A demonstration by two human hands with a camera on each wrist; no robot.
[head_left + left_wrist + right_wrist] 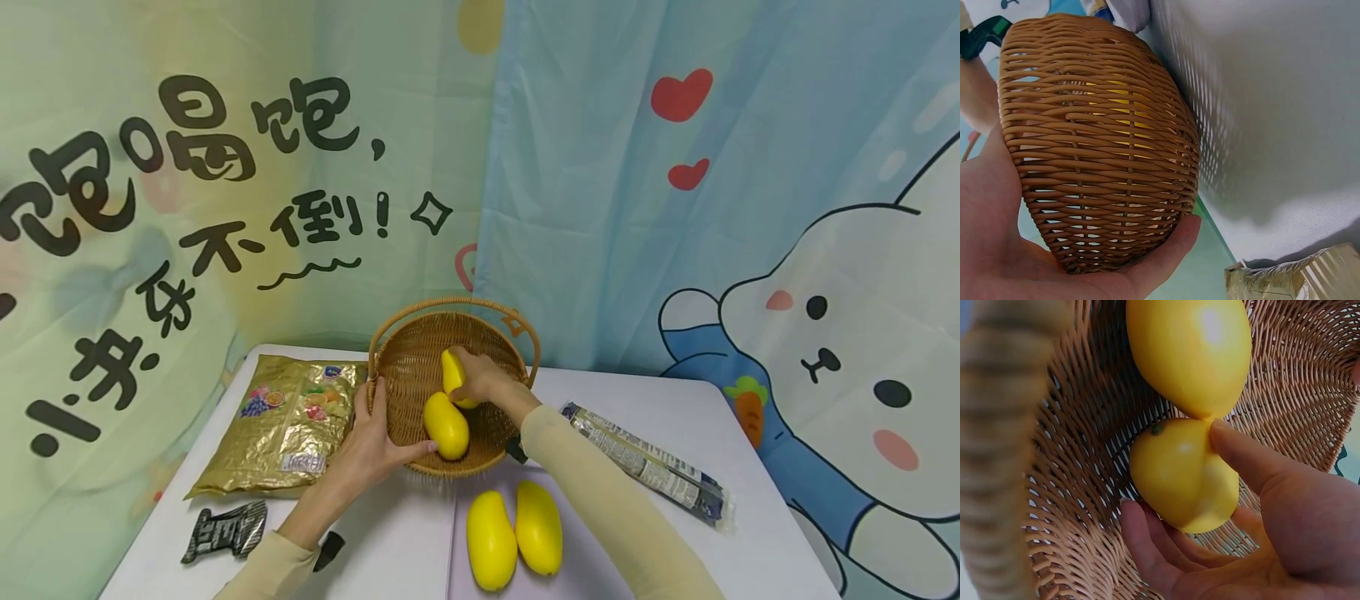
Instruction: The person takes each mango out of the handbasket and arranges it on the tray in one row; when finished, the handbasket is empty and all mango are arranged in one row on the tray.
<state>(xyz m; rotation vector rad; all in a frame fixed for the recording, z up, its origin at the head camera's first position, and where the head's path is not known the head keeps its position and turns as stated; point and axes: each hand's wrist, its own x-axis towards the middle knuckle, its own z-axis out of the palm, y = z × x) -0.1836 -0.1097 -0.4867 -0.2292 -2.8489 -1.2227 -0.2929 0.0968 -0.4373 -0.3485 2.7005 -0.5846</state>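
Observation:
A brown wicker basket [407, 362] with a hoop handle tilts toward me at the middle of the table. My left hand [369, 450] grips its left side; in the left wrist view the fingers wrap the outside of the weave [1104, 187]. Inside the basket, my right hand [483, 379] holds a yellow mango [1169, 469] between thumb and fingers, near the back right. Another mango [447, 427] lies against it, closer to me. Two more mangoes, one on the left [492, 542] and one on the right [538, 529], lie side by side in front of the basket.
Left of the basket lies a large gold bag [288, 425], with a small black packet [225, 531] in front of it. A long, narrow package [645, 458] lies to the right. Under the loose mangoes is a pale purple sheet [588, 567]. Printed curtains hang behind the table.

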